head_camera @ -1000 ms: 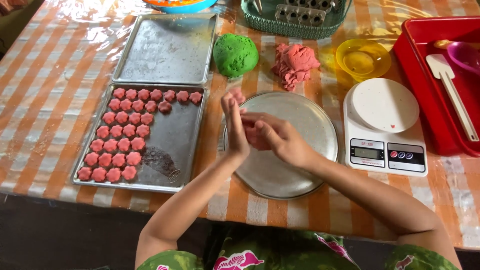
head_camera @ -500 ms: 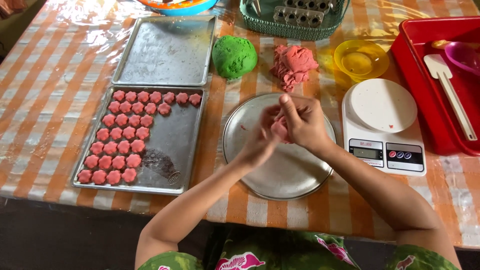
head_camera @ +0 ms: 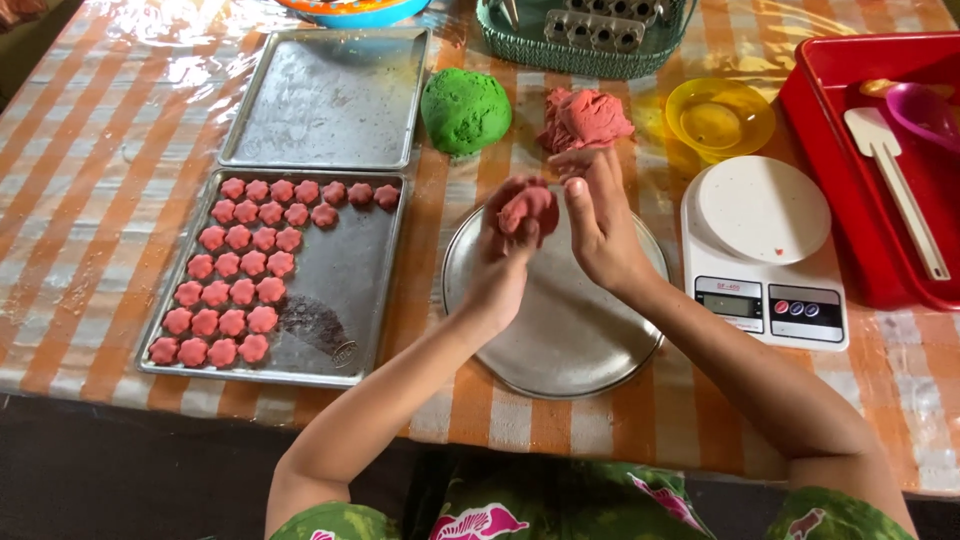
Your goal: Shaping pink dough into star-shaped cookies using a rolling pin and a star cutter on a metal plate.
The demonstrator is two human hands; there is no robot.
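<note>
Above the round plate (head_camera: 560,330), I see my left hand (head_camera: 500,265) cupping a pink dough lump (head_camera: 527,207); my right hand (head_camera: 600,215) lies open against it, probably hiding its far side.

Both forearms are bare from the elbow down, with no sleeves reaching them. The left hand (head_camera: 500,265) and the right hand (head_camera: 600,225) carry no gloves, rings, bracelets or watch that can be seen. At the near edge, short sleeves (head_camera: 335,522) of a green garment show at both upper arms. The same green cloth (head_camera: 560,505) covers the body or lap, printed with a bold pink and white pattern.
</note>
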